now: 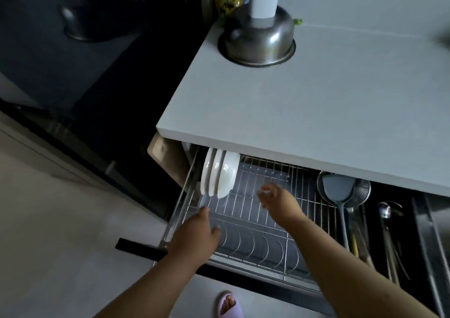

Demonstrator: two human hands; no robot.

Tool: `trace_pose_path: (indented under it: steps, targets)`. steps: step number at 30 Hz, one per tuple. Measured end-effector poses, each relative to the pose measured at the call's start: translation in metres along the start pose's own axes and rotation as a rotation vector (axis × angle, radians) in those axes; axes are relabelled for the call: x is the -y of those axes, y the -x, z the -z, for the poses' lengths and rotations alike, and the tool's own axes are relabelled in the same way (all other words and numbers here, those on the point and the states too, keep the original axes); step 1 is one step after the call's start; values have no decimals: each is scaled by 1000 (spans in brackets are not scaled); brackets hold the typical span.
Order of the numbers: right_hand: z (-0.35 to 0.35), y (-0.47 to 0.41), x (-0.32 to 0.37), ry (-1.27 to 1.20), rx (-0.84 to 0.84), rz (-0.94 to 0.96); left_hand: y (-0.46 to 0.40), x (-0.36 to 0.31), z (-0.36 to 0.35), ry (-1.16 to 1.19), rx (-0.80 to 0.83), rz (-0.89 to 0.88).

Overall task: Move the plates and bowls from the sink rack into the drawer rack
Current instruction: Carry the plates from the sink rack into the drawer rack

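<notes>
countertop: pale grey countertop (328, 103) runs over the pulled-out drawer; an upturned steel bowl (258, 41) sits near its far left corner with a white cylinder standing on it.
drawer rack: wire drawer rack (255, 225) is pulled out under the counter, most of its slots bare over a dark tray.
plates: three white plates (219, 174) stand on edge in the rack's far left slots, leaning together, partly under the counter edge.
left hand: left hand (197, 237) hovers over the rack's near left corner, fingers relaxed and holding nothing; whether it touches the wires i cannot tell.
right hand: right hand (277, 199) is above the rack's middle, fingers spread loose, blurred, holding nothing.
utensil side: grey spatula (337, 191) lies over a mesh strainer (358, 191) to the right of the rack, a ladle (384, 211) beside them.
floor: light floor, a lilac slipper (227, 305) at the bottom edge.
</notes>
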State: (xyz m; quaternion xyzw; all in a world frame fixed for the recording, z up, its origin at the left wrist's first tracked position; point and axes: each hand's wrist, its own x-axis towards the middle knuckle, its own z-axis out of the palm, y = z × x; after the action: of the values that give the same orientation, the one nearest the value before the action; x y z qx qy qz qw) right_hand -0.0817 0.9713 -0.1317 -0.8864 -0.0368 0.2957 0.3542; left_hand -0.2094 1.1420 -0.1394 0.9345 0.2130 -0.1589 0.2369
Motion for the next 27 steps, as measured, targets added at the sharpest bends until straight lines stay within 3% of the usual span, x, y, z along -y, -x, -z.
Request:
trace_pose_path:
  steps: [13, 27]
  targets:
    - [139, 120, -111, -74, -381, -2, 34, -210, -36, 41, 58, -376]
    - [300, 302, -311, -134, -902, -268, 143, -470, -150, -40, 160, -820]
